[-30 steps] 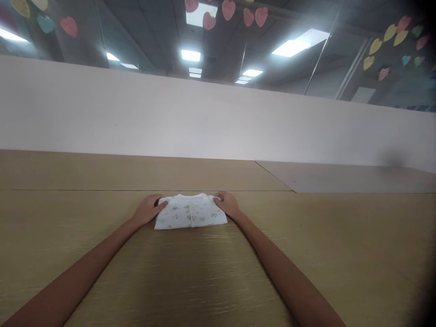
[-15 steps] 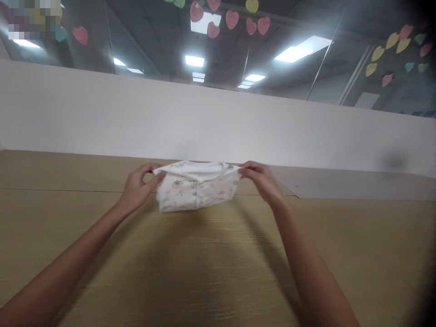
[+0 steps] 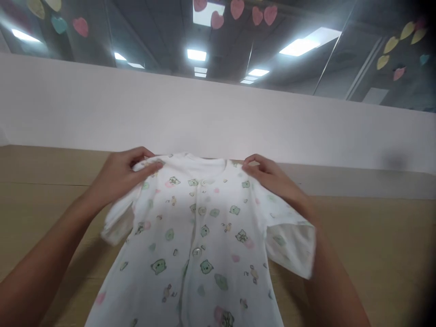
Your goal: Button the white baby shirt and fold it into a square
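Observation:
A white baby garment (image 3: 197, 245) with small green and pink animal prints and a row of buttons down its front hangs unfolded above the wooden table (image 3: 374, 254). My left hand (image 3: 119, 175) pinches its left shoulder and my right hand (image 3: 272, 177) pinches its right shoulder, both closed on the cloth. The short sleeves droop at either side. The lower part of the garment runs out of the picture at the bottom.
A white partition wall (image 3: 306, 127) stands along the table's far edge. Behind it is glass with paper hearts (image 3: 235, 9) stuck on and ceiling lights reflected. A grey mat (image 3: 357, 186) lies at the back right of the table.
The garment lay folded on the table a second ago. Both hands lifted it by the shoulders and it has fallen open, hanging closer to me.

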Available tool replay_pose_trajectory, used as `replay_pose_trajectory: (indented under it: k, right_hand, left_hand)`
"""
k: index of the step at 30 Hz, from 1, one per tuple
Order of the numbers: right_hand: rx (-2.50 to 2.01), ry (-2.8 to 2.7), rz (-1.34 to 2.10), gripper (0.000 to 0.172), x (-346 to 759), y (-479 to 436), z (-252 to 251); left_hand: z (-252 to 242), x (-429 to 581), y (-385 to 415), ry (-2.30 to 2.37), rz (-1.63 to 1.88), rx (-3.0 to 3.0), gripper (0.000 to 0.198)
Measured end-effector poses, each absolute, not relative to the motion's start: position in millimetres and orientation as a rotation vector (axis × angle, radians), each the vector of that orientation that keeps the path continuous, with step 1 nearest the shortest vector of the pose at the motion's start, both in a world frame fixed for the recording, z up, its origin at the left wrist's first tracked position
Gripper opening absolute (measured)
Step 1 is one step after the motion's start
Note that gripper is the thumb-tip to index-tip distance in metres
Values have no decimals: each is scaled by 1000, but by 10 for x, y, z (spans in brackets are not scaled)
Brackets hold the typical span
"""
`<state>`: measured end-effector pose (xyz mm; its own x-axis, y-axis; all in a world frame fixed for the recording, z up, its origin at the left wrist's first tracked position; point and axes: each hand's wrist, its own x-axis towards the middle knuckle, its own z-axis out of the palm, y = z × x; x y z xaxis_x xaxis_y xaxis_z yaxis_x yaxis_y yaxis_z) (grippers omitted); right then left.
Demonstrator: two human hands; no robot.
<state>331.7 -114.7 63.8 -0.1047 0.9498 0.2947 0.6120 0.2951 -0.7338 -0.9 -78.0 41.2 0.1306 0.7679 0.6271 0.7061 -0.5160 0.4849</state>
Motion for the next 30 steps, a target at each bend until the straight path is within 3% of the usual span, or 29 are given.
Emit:
replay_pose_trajectory:
  k: [6,14,25,30]
  right_hand:
    - [-1835,-1931,824,57,3578,-492,23]
    - [-1934,-2180,1128,50,3847,-359,-182]
    - [-2167,-2033,634,35,4122,-320,-176]
    - [-2284,-1876,42,27,4068,-175,-298]
  left_hand:
    - [-180,-120,-157,1540,487,2316,47]
    - [-528,-457,140,1404,66,2259,33]
    - [-528,-758,283,1528,217,2295,37]
    - [-625,-690,308,1766,232,2270,27]
